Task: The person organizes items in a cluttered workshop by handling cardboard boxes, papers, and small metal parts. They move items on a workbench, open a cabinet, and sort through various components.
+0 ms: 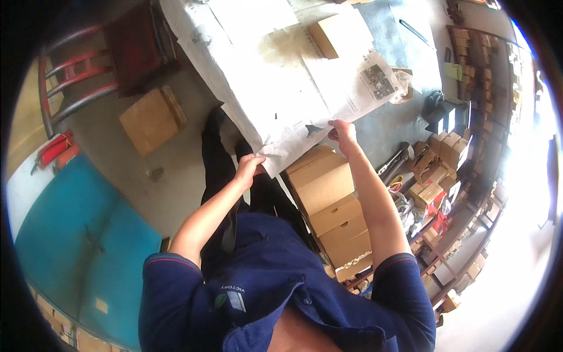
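A large sheet of printed newspaper [275,94] lies spread over a table top. My left hand [249,166] pinches the sheet's near corner where it hangs over the table edge. My right hand [342,132] grips the same near edge a little further right. A flat brown cardboard box [333,32] rests on the paper at the far side. Both forearms reach up from my dark blue shirt at the bottom of the view.
A stack of brown cardboard boxes [328,199] stands under my right arm. More small boxes [437,158] and tools lie to the right. A wooden block [152,119] sits on the floor at left, near a red metal chair [88,64] and a blue mat [76,246].
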Motion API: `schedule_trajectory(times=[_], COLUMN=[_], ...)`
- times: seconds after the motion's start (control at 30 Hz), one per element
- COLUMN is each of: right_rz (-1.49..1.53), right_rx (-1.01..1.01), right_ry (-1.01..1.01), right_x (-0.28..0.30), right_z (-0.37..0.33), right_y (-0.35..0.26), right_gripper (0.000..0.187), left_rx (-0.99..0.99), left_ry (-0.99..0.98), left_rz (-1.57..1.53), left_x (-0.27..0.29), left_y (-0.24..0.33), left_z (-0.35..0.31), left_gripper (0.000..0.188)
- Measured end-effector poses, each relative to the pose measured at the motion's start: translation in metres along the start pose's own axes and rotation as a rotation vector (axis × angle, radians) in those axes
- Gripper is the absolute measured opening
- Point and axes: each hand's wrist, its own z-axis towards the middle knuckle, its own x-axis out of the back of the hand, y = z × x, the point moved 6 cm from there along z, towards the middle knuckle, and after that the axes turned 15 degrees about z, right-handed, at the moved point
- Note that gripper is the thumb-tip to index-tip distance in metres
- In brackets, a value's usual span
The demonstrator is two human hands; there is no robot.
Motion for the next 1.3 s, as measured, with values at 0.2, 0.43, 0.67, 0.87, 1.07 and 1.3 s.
schedule_trajectory(times=[0.2, 0.43, 0.67, 0.87, 1.07, 1.3], right_rz=[0.092, -0.205, -0.425, -0.285, -0.348, 0.218], right_rx=[0.257, 0.510, 0.437, 0.744, 0.420, 0.215], right_ry=[-0.130, -0.056, 0.093, 0.119, -0.107, -0.139], right_x=[-0.017, -0.072, -0.090, -0.118, -0.159, -0.093], right_z=[-0.018, -0.013, 0.055, 0.048, 0.042, 0.031], right_y=[-0.052, -0.064, -0.046, -0.073, -0.105, -0.141], right_gripper=[0.030, 0.032, 0.038, 0.031, 0.030, 0.023], left_rx=[-0.101, 0.026, -0.006, -0.283, -0.490, -0.639], left_ry=[-0.094, -0.063, -0.072, -0.009, -0.062, 0.038], left_rz=[-0.100, -0.081, 0.209, 0.396, 0.692, 1.446], left_x=[0.009, 0.040, 0.070, 0.068, -0.018, -0.116], left_y=[0.061, 0.105, 0.168, 0.290, 0.398, 0.447], left_z=[-0.029, -0.034, -0.036, -0.014, 0.046, 0.141], left_gripper=[0.019, 0.023, 0.021, 0.017, 0.012, 0.045])
